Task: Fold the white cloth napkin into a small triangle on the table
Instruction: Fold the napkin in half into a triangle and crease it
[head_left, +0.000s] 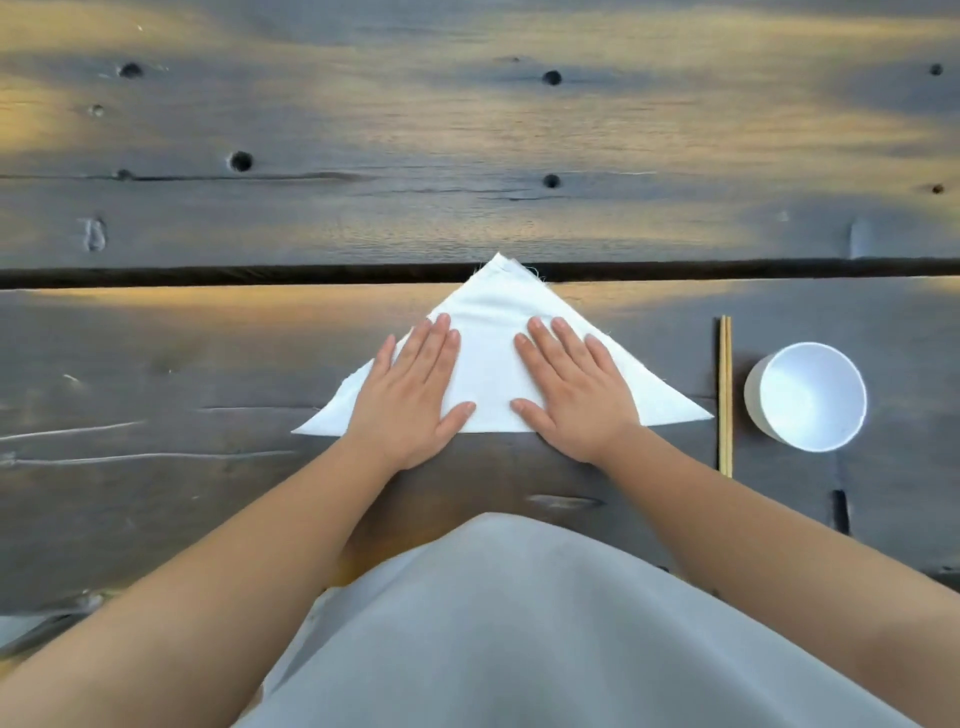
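Napkin: white napkin (493, 358) lies as a wide triangle at frame centre on the bench (208, 364), apex pointing up.
Grip: left hand (410, 395) and right hand (571, 389) press flat on it, fingers straight, clamping nothing.
Nearby: chopsticks (725, 395) and bowl (808, 396), right.
Risk: lifting a corner for the next fold may drag layers askew; the right tip could nudge the chopsticks.

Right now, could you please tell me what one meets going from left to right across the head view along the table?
Left hand → right hand, both flat on the napkin → chopsticks → bowl.
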